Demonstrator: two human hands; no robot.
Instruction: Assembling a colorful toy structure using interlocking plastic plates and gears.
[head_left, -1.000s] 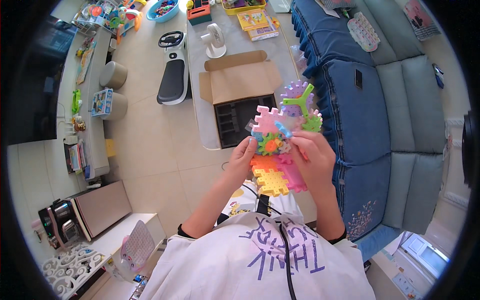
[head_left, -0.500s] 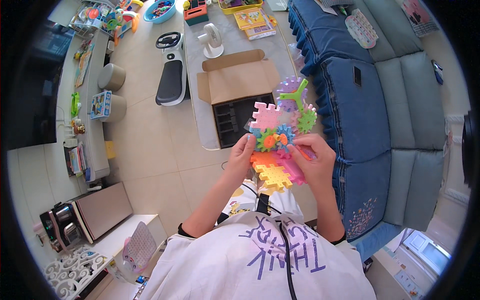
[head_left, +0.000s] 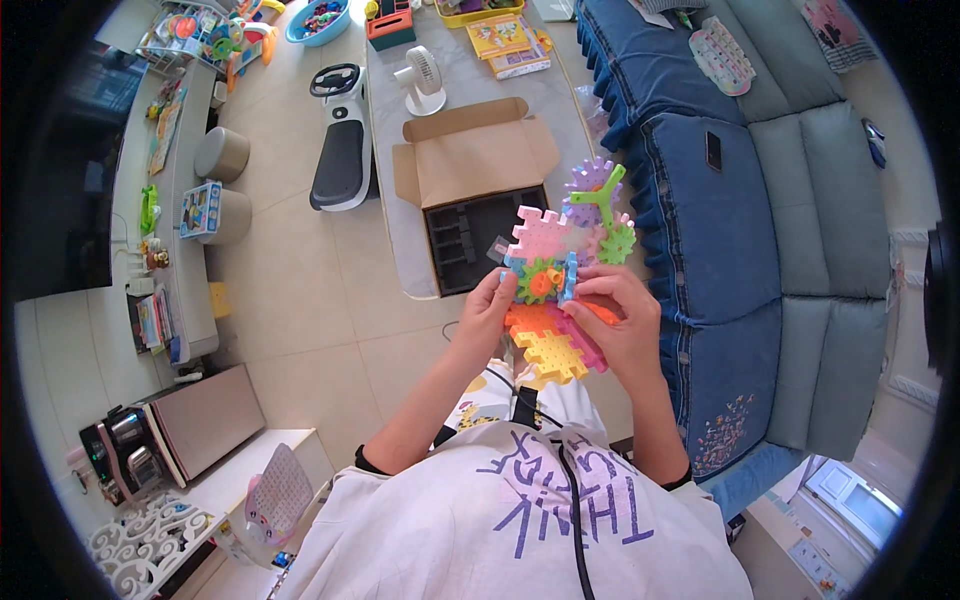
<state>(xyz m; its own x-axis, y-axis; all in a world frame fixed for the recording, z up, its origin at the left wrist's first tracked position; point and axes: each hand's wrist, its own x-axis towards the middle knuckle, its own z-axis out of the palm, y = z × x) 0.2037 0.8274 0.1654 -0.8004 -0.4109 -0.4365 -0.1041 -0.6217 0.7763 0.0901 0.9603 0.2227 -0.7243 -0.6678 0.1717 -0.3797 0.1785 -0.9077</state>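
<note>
A colourful plastic gear toy, built of interlocking plates, is held up in front of me. Its pink plate [head_left: 538, 233] stands at the back, and a yellow plate [head_left: 552, 356] lies nearest to my body. My left hand [head_left: 485, 312] grips the toy's left side, beside a green gear [head_left: 536, 281] with an orange centre. Pinched in my right hand [head_left: 626, 312] is a blue gear [head_left: 570, 277], turned edge-on. A purple gear [head_left: 582, 207] with a green three-armed piece [head_left: 604, 194] rises at the far right. Close by sits another green gear [head_left: 618, 244]. My right fingers hide part of the toy's right side.
Behind the toy, an open cardboard box [head_left: 480, 165] with a black insert rests on the table [head_left: 405, 250]. Further back are a white fan [head_left: 424, 85] and yellow booklets [head_left: 500, 40]. A blue sofa [head_left: 710, 230] flanks the right; a ride-on toy [head_left: 342, 150] stands left.
The blue gear has turned from facing me to edge-on in my right fingers, coming away from its flat position. The toy has tilted slightly, its upper part shifting right.
</note>
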